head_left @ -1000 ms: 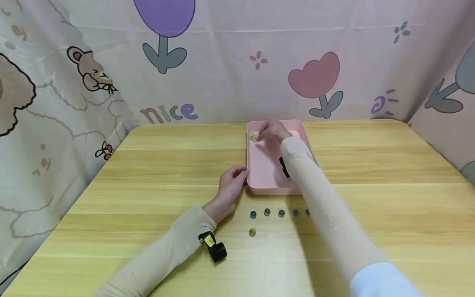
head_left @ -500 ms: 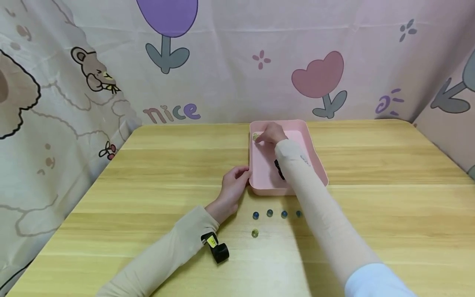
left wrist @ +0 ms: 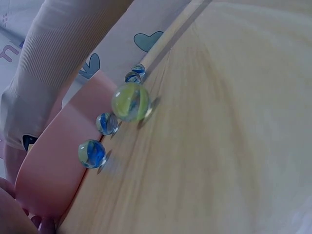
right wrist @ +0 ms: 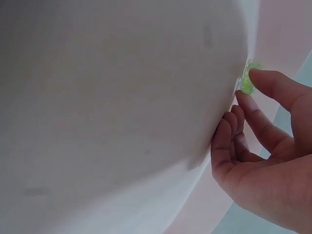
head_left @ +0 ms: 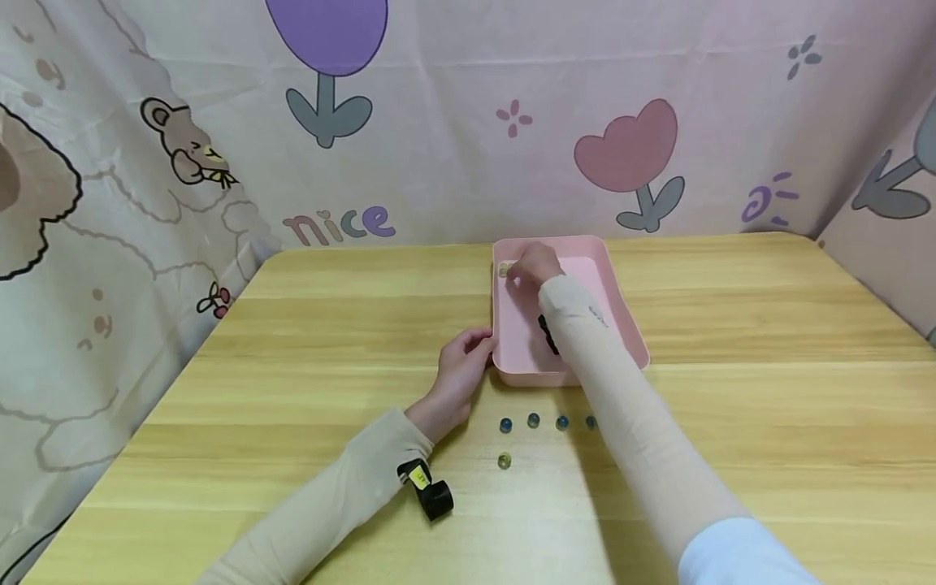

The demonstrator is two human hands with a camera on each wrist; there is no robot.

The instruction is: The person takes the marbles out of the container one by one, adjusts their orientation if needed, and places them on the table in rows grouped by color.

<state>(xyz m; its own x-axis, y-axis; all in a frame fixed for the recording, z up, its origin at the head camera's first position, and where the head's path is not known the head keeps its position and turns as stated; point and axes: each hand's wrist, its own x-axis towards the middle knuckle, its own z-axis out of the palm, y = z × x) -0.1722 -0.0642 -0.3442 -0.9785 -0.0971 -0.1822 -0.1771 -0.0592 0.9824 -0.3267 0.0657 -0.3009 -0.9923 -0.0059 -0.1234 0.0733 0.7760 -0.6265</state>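
A pink tray [head_left: 526, 379] stands on the table. My left hand [head_left: 455, 380] holds it at the left wall near the front corner, fingers curled against the side. Inside the tray, my right hand [head_left: 537, 264] reaches to the far left corner. Yellow-green marbles [head_left: 504, 270] lie there beside the fingertips. In the right wrist view, thumb and forefinger pinch a green marble [right wrist: 247, 84] low by the wall. Before the tray lies a row of blue marbles [head_left: 562, 422], partly hidden by the right forearm. One yellow-green marble [head_left: 504, 461] sits nearer me.
The wooden table [head_left: 329, 325] meets a patterned cloth [head_left: 453, 146] at the back. A black wrist camera [head_left: 431, 491] hangs below the left forearm, left of the loose marbles.
The right hand has shifted slightly left and lower in the tray's far corner. The right forearm now covers more of the marble row. My left hand stays on the tray.
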